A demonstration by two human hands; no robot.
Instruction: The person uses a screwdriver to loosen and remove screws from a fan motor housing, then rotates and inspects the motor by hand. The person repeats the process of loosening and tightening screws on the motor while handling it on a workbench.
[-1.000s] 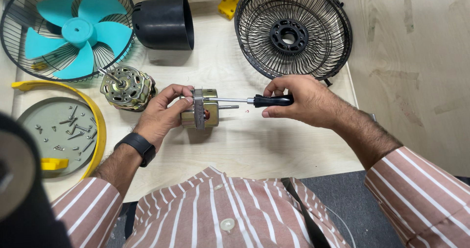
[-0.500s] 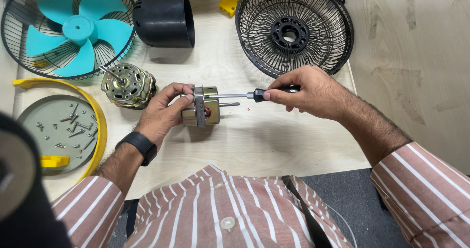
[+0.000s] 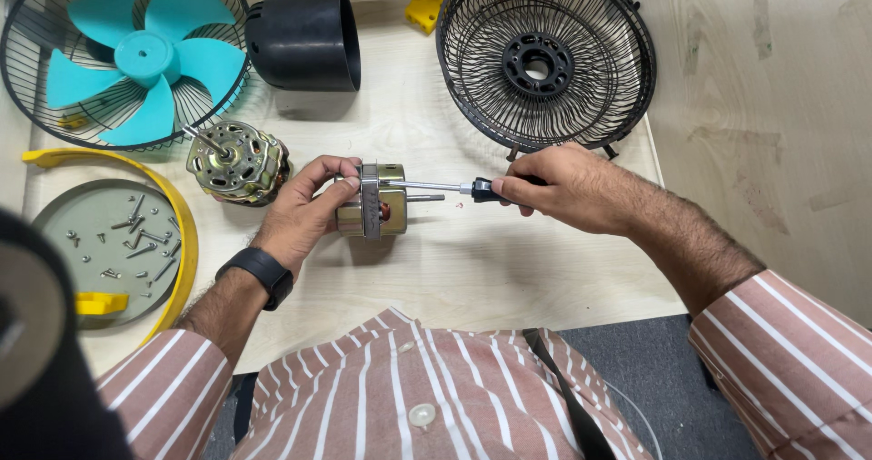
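My left hand (image 3: pixel 304 207) grips a small brass-coloured fan motor (image 3: pixel 380 207) with a grey metal band, holding it on its side on the light wooden table (image 3: pixel 472 269). My right hand (image 3: pixel 568 187) holds a screwdriver (image 3: pixel 450 187) with a black handle; its steel shaft points left and its tip meets the motor's top edge. A thin motor shaft sticks out to the right just below the screwdriver. A black watch sits on my left wrist.
A second motor with copper windings (image 3: pixel 238 162) lies left of my left hand. Behind are a black grille holding a teal fan blade (image 3: pixel 141 56), a black cylindrical housing (image 3: pixel 304 40), another black grille (image 3: pixel 545 60) and a yellow clip (image 3: pixel 424 10). A yellow-rimmed grey tray (image 3: pixel 180 233) holds several screws.
My right hand has shifted a little right and up along the screwdriver handle, turning it. The left hand and motor stay in place.
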